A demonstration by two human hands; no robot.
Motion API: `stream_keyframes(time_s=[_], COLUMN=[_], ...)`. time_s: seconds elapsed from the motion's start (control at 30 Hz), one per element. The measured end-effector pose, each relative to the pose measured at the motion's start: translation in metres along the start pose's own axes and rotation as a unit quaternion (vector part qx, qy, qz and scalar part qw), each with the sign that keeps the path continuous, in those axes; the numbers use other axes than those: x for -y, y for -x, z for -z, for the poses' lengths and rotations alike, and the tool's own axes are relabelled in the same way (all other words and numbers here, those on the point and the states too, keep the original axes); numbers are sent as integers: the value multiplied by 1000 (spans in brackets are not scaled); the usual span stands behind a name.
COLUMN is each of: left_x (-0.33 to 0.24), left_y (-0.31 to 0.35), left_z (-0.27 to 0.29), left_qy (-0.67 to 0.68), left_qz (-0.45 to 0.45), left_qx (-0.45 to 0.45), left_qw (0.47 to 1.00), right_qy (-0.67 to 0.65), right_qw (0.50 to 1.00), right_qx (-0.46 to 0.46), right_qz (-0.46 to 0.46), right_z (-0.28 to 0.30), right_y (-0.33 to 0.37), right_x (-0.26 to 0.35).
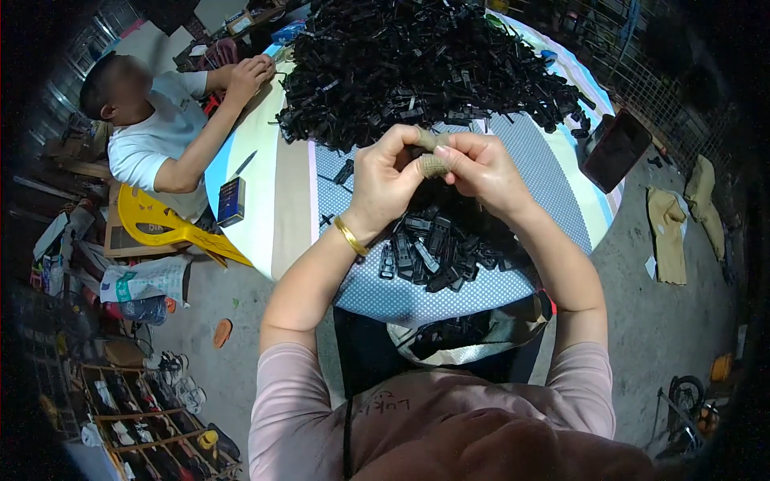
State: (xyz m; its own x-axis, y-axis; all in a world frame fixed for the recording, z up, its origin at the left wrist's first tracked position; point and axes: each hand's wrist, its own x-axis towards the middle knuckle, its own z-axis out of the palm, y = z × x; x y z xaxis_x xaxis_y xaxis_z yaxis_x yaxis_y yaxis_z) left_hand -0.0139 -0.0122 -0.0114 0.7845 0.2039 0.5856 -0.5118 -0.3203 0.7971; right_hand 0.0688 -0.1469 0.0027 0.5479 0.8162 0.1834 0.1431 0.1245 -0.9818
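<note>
Over the near part of the table, my left hand (383,180) and my right hand (491,178) meet at the fingertips. Tan cloth wraps cover the thumb and forefinger of the left. Both hands are closed in a pinch, and whatever lies between the fingers is hidden or too small to name. Below them, a small heap of black plastic parts (437,244) rests on the dotted tablecloth (401,301). Just beyond my fingers rises a large pile of black plastic parts (401,72). An open bag (473,353) at my lap has more black parts inside.
A person (160,128) sits at the left side of the table, hands together by the pile. Near them are a small dark blue box (231,200), a knife-like blade (245,163) and a yellow plastic chair (156,224). A dark phone or tablet (616,151) leans at the right edge.
</note>
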Motion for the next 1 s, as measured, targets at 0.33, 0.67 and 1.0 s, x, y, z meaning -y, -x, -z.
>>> stream_keyframes(time_s=[0.33,0.67,1.0], left_x=[-3,-33,3], left_y=[-1,-5,-3], left_z=[-10,15,5], left_qy=[-131,265,372], left_qz=[42,169,239], left_qx=[-70,177,125], left_qw=[988,933,888], right_qy=[217,-1,72], right_qw=[959,991,971], right_qx=[-64,-2,64], right_qz=[171,131,218], right_z=[8,37,30], right_y=[-5,-5,-13], right_x=[8,9,-1])
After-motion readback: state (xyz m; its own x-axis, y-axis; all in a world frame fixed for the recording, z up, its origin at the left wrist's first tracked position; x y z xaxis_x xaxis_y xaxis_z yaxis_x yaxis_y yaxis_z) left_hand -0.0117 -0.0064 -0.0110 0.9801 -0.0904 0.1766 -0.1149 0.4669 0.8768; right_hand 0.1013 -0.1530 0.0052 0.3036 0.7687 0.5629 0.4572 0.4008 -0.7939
